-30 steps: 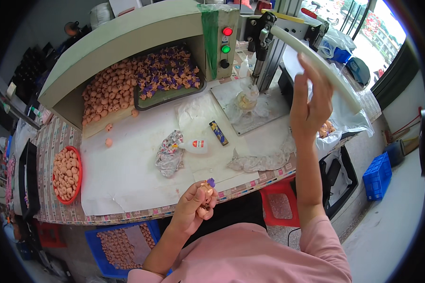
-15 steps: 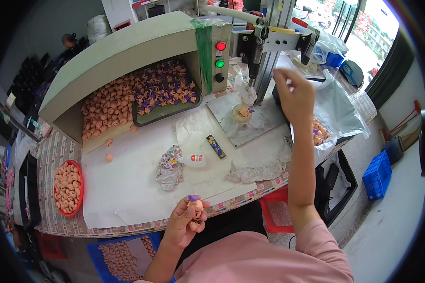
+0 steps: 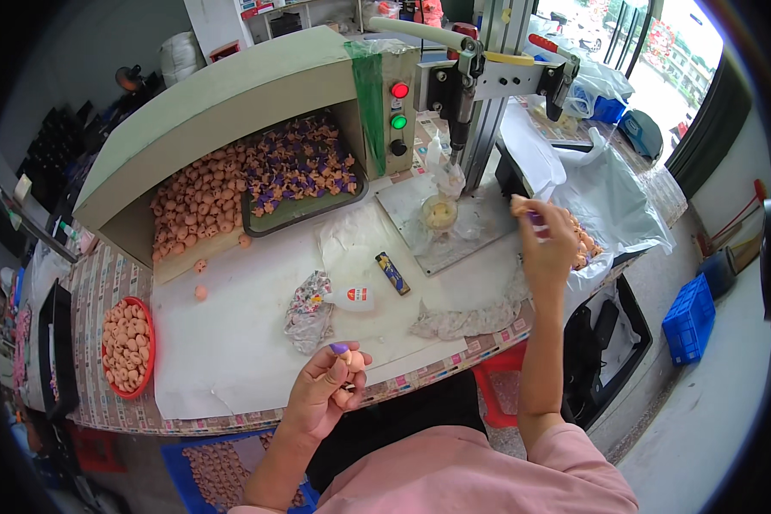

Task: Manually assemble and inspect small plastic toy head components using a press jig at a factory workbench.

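Both the left hand (image 3: pixel 321 392) and the right hand (image 3: pixel 550 247) hold small pieces

Head view: the right hand pinches a peach-and-purple piece (image 3: pixel 532 212) at its fingertips, close by the plastic-lined tray (image 3: pixel 625 214) on the right. A clear round cup (image 3: pixel 439 212) on the metal plate (image 3: pixel 433 257) lies left of that piece, apart from it, and the right hand is much the nearer one. The piece's long axis seems to run roughly left to right (blur makes this hard to judge). On the near side, the left hand curls round peach parts (image 3: pixel 355 362) (fingers hide how many), with their purple tip pointing far and left. These parts look smooth and rounded; the right-hand piece shows mainly its purple section, partly covered by the fingers.
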`<state>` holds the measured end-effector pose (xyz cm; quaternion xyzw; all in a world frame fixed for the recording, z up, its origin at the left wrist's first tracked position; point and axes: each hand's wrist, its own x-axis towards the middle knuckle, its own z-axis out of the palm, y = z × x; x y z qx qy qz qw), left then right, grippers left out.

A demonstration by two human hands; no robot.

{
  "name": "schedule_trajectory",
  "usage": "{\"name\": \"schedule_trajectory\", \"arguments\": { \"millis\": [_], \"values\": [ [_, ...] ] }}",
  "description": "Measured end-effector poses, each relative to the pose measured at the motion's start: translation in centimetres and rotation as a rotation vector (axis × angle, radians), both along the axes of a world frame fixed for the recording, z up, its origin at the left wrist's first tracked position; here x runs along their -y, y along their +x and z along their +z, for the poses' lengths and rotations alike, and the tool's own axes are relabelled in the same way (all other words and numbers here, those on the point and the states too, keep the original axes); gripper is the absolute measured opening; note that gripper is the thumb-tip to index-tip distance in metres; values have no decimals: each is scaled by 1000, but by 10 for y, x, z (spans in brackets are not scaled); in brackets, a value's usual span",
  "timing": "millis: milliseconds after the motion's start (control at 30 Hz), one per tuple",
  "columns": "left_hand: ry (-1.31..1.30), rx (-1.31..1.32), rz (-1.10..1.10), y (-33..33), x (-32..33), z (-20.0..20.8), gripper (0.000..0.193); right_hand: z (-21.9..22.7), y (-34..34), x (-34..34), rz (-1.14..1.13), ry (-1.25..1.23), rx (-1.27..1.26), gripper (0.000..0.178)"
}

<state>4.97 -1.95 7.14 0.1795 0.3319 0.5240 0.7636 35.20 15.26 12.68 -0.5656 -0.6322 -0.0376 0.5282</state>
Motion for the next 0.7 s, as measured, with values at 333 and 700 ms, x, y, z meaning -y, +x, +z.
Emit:
{"name": "schedule_trajectory", "arguments": {
  "millis": [333, 700],
  "values": [
    [170, -557, -182, 59, -138, 18, 30, 20, 75, 24, -107, -72, -53, 16],
    [486, -983, 240, 157, -255, -17, 25, 20, 32, 72, 447, -265, 4, 12]
  ]
}}
